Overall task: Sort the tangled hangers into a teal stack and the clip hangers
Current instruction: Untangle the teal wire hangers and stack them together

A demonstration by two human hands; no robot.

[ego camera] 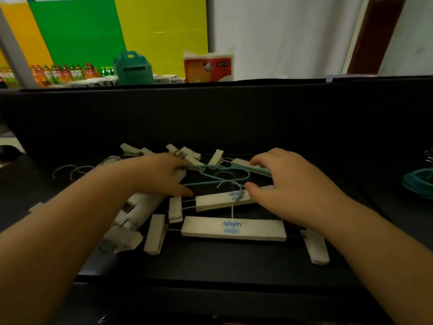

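The left hand (161,175) reaches into the tangle with its fingers curled onto one end of a teal wire hanger (218,178), the thumb lying forward along the table below it. The right hand (278,181) arches over the other end of the same hanger, fingertips on the far side and thumb on the near side, so it appears to pinch the wire, though the contact itself is partly hidden. Under and around the teal hanger lies a heap of white clip hangers (182,158) with clothes-peg clips sticking out at odd angles. Two more clip hangers sit nearer the person: a tilted one (218,200) just under the right thumb, its metal hook (230,186) crossing the teal wire, and a flat one (234,228) closest, with blue lettering on its bar. All of this rests on a black table (222,266) backed by a low black wall. At the far right edge a pile of teal hangers (419,184) lies well apart from the tangle.
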